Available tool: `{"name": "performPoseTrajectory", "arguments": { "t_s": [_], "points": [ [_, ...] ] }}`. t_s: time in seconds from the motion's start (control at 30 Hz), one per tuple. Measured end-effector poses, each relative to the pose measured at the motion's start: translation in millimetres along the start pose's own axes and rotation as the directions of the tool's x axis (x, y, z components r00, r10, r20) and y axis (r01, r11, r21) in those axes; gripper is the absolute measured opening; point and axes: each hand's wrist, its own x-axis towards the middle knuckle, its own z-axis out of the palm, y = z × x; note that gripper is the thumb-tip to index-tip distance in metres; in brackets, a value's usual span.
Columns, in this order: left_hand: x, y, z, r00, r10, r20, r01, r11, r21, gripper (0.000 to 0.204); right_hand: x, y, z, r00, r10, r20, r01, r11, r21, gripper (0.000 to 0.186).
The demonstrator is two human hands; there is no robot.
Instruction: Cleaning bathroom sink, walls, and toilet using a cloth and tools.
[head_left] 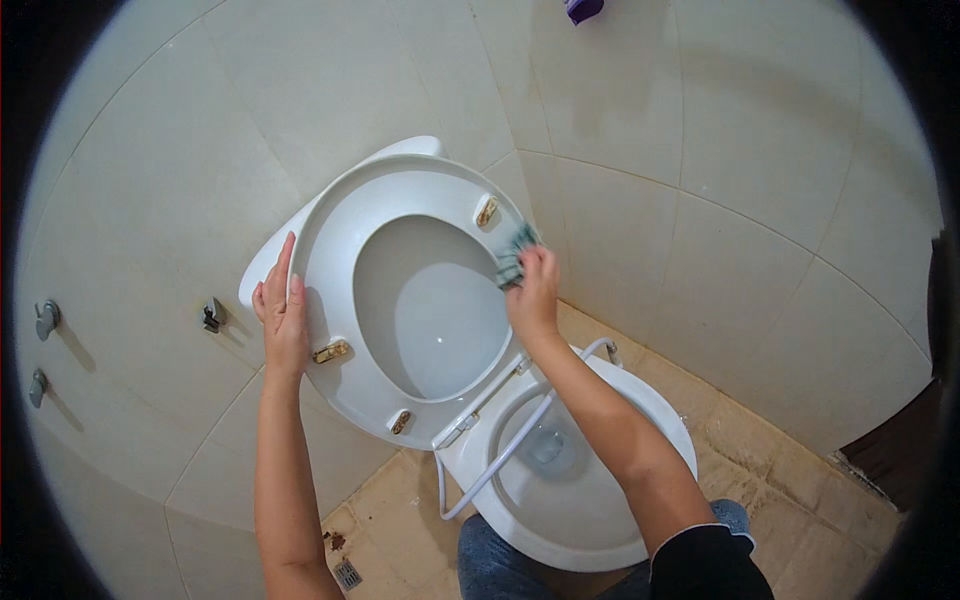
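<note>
A white toilet seat (325,255) stands raised with its underside toward me, and the white lid (430,300) shows through its opening. My left hand (285,325) grips the seat's left edge, thumb at the front and fingers along the outer side. At the right part of the seat, my right hand (535,295) is closed on a green-grey cloth (517,256), slightly blurred by motion and pressed near the rim. Several stained, yellowish bumpers (330,351) dot the seat's underside. Below the hinge sits the toilet bowl (655,420), its inside partly covered by my right forearm.
A white hose (500,460) crosses the bowl. Behind the seat is the white tank (262,265). Metal fittings (47,320) and a small holder (212,315) stick out from the left wall. On the tan floor lies a drain grate (346,573). A purple object (583,10) hangs high up.
</note>
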Motion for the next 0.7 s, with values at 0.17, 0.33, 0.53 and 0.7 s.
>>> {"name": "performPoseTrajectory", "arguments": {
  "t_s": [0.17,0.33,0.53,0.7],
  "points": [
    [1.8,-3.5,-0.4,1.000,0.009,0.019,-0.010,0.998,0.063,0.047,24.4,21.7,-2.5,0.978,0.193,0.081,-0.202,0.971,0.129,0.042],
    [0.6,-6.0,1.4,1.000,0.001,-0.003,-0.001,0.999,0.042,0.047,37.1,19.4,-1.1,0.946,-0.321,-0.037,0.322,0.926,0.200,0.045],
    [2.2,-8.3,2.2,1.000,0.009,0.001,-0.009,0.999,0.052,0.048,2.7,30.3,-9.2,0.999,0.015,0.041,-0.016,1.000,0.015,0.046],
    [1.9,-5.2,3.3,0.999,-0.033,-0.007,0.034,0.998,0.058,0.049,2.0,20.4,-2.7,0.955,-0.294,0.050,0.266,0.915,0.303,0.041]
  ]
}}
